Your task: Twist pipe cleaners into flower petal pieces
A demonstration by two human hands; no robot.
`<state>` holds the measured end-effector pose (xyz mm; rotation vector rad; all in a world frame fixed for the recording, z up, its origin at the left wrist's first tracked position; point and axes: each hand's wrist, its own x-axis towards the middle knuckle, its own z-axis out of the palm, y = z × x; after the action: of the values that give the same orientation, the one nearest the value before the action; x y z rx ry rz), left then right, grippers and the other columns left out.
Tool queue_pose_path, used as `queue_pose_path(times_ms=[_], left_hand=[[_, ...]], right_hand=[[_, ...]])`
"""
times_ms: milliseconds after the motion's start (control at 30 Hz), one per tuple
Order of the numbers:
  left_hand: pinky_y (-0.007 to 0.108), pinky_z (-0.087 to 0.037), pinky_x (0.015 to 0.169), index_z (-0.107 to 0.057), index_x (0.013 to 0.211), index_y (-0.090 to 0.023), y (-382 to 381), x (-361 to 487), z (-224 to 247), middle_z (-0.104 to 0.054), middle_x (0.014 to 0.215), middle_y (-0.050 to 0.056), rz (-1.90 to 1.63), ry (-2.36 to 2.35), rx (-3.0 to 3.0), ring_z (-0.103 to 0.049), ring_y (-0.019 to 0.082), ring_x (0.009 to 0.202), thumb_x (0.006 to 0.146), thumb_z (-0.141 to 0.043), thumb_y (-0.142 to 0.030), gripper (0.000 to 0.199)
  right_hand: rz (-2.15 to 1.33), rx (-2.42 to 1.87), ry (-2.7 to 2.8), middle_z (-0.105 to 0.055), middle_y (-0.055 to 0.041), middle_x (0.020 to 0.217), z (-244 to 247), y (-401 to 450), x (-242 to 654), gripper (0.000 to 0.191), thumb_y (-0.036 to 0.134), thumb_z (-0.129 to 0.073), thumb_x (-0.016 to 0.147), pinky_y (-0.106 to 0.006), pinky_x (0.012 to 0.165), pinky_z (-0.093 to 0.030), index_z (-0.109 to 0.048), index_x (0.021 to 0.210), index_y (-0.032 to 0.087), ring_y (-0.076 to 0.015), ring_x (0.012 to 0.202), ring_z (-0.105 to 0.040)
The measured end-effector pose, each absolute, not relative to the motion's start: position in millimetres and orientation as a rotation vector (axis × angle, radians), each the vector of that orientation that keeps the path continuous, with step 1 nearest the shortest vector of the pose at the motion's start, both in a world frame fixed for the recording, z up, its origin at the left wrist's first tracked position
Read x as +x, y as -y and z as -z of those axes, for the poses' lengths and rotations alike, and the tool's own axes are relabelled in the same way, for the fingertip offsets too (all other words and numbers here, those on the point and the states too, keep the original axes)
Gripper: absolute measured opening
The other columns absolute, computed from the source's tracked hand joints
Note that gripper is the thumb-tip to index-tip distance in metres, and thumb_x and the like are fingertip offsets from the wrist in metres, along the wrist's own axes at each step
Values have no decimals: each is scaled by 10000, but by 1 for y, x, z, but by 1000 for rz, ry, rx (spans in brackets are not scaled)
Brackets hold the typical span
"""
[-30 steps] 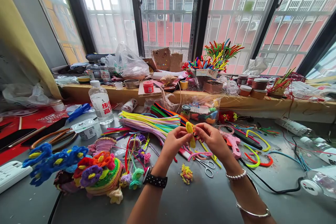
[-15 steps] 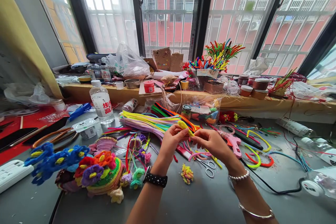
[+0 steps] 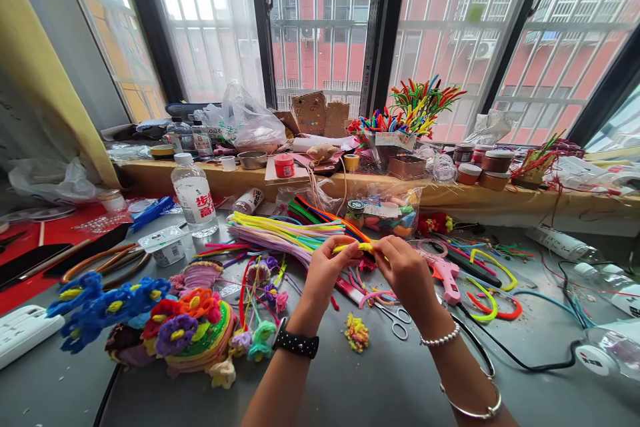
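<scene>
Left hand [image 3: 321, 268] and right hand [image 3: 404, 273] pinch yellow strip [image 3: 367, 247] | scissors [image 3: 394, 315], pink glue gun [image 3: 450, 283] near | clear bag [image 3: 414, 197] holds coloured pieces [image 3: 403, 223]

Fuzzy yellow pipe-cleaner piece [image 3: 367, 246]: ends hidden by the left fingers [image 3: 346, 253] and right fingers [image 3: 387, 255].
Silver metal scissors [image 3: 400, 329]: blade tips cannot be made out.
White plastic power strip [image 3: 27, 337]: cut off by the left edge.
Clear plastic bottle lying lower right [image 3: 620, 348]: cut off by the right edge.
</scene>
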<state>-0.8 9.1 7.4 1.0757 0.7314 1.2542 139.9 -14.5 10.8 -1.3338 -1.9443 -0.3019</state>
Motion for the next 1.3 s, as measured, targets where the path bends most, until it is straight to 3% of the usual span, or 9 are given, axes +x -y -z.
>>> queue_pose_path(times_ms=[200, 467, 700, 1067, 1300], left_hand=[[234, -473, 685, -586, 775, -148, -8, -3, -10, -629, 793, 5, -1331, -725, 1106, -593, 119, 699, 581, -674, -229, 229], [235, -458, 692, -549, 851, -151, -9, -1, -10, -632, 745, 3, -1303, -655, 1121, -590, 115, 693, 595, -666, -203, 287], [251, -457, 694, -512, 886, -149, -8, 0, -9, -621, 743, 10, -1335, -655, 1118, -585, 120, 692, 604, -661, -206, 324], [222, -449, 614, -488, 890, -165, -4, 2, -9, -592, 652, -16, -1378, -780, 1228, -574, 113, 613, 613, -647, -244, 329], [225, -443, 638, -443, 927, -176, -5, 1, -7, -575, 705, -13, -1401, -748, 1294, -571, 116, 661, 646, -616, -217, 332]], right_hand=[[-127, -1203, 1767, -576, -86, 913, -15, 16, 141, 218, 313, -486, 778, -296, 627, -478, -529, 950, 186, -196, 796, -555], [-631, -1133, 1560, -618, -55, 802, -19, 16, 143, 223, 361, -506, 747, -260, 615, -481, -550, 843, 165, -159, 699, -586], [-706, -1185, 1607, -619, -49, 740, -20, 16, 144, 269, 410, -511, 729, -249, 573, -465, -557, 806, 157, -157, 650, -579], [-586, -1203, 1730, -663, -59, 829, -20, 17, 142, 256, 369, -483, 765, -277, 647, -471, -638, 851, 184, -186, 727, -605], [-489, -1212, 1803, -678, -51, 839, -21, 16, 142, 219, 321, -493, 767, -302, 697, -460, -671, 832, 211, -204, 770, -608]])
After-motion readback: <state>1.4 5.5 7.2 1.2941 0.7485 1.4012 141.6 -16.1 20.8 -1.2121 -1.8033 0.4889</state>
